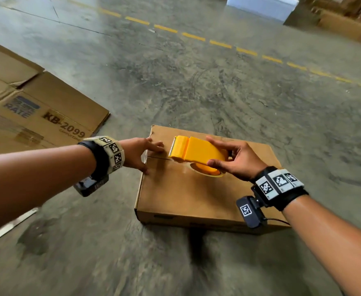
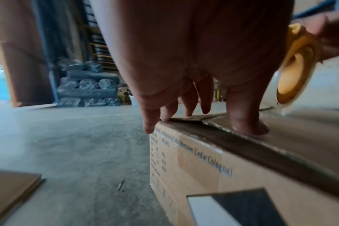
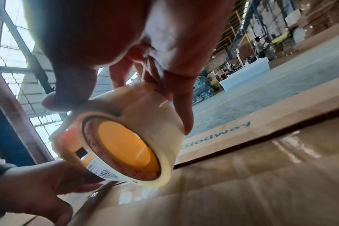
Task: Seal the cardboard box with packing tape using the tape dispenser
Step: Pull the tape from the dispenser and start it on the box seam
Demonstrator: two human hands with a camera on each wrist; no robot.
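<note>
Flattened cartons (image 1: 36, 107) lie on the concrete floor (image 1: 196, 82) at left; beside them, the left hand (image 1: 138, 153) presses straight fingers on the cardboard box (image 1: 186, 199) edge, while the right hand (image 1: 236, 160) grips the yellow tape dispenser (image 1: 196, 151), tilted on the box's glossy taped seam. A dashed yellow line (image 1: 220, 44) runs behind.

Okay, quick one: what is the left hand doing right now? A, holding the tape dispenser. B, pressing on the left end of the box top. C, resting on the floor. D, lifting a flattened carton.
B: the left hand presses fingers on the box top's left end.
</note>
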